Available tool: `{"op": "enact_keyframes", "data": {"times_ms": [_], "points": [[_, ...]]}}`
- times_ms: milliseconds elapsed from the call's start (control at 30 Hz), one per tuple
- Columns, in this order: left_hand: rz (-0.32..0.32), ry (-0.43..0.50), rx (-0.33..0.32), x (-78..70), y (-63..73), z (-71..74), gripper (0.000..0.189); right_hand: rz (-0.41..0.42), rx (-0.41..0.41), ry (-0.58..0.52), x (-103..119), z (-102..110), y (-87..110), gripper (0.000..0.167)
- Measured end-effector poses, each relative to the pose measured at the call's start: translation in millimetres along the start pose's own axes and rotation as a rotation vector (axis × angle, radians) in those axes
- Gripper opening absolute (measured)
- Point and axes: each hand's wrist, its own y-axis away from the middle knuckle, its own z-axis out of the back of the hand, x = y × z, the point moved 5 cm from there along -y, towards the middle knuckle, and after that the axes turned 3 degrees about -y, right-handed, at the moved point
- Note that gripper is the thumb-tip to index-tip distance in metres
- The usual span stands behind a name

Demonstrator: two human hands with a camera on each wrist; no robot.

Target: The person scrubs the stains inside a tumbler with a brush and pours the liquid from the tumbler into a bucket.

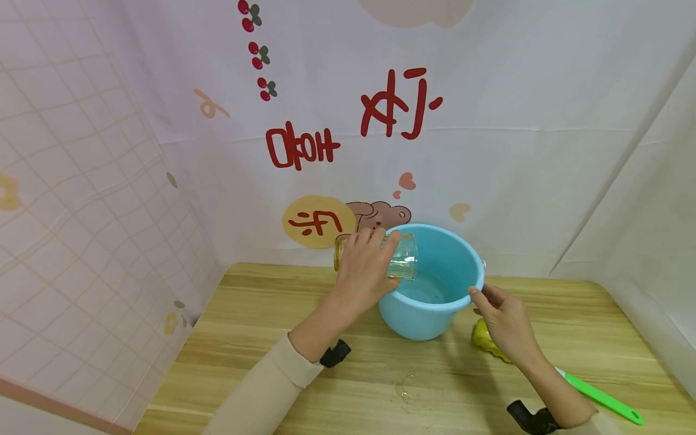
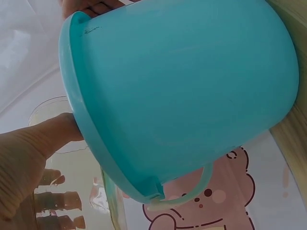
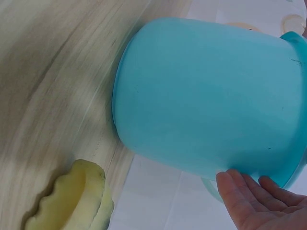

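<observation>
In my left hand [image 1: 365,272] is a clear yellowish drinking glass [image 1: 403,257], gripped around its side and lying nearly horizontal, its mouth over the left part of a light blue bucket [image 1: 415,320]. The left wrist view shows the glass [image 2: 88,179] beyond the rim, with fingers seen through its wall. My right hand [image 1: 505,317] holds the bucket's right rim, thumb on top and fingers beneath on the outer side. The bucket stands upright on the wooden table.
A yellow scalloped sponge [image 1: 486,341] lies right of the bucket, lined up with a green handle [image 1: 603,397]; my right forearm covers the stretch between. A small wet patch [image 1: 406,391] marks the table [image 1: 261,320] in front. White printed cloth [image 1: 522,181] hangs behind.
</observation>
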Motion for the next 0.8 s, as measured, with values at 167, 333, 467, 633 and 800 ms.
{"op": "enact_keyframes", "data": {"times_ms": [167, 333, 467, 633, 800], "points": [[-0.001, 0.002, 0.012, -0.2, -0.5, 0.0, 0.083, 0.005, -0.002, 0.003, 0.0, 0.2, -0.3, 0.058], [-0.002, 0.008, 0.017, -0.7, -1.0, 0.4, 0.082, 0.000, -0.002, 0.000, -0.2, 0.3, -0.7, 0.058], [0.001, 0.021, 0.029, -1.0, -1.8, 0.8, 0.080, -0.013, 0.001, 0.004, 0.1, 0.5, -0.6, 0.059], [-0.002, 0.019, 0.038, -1.8, -3.2, 1.6, 0.080, -0.022, 0.004, 0.001, 0.7, 0.8, -0.2, 0.060], [0.000, 0.011, 0.044, -2.0, -3.7, 1.6, 0.078, -0.009, -0.005, -0.003, 1.4, 0.2, -0.4, 0.058]]}}
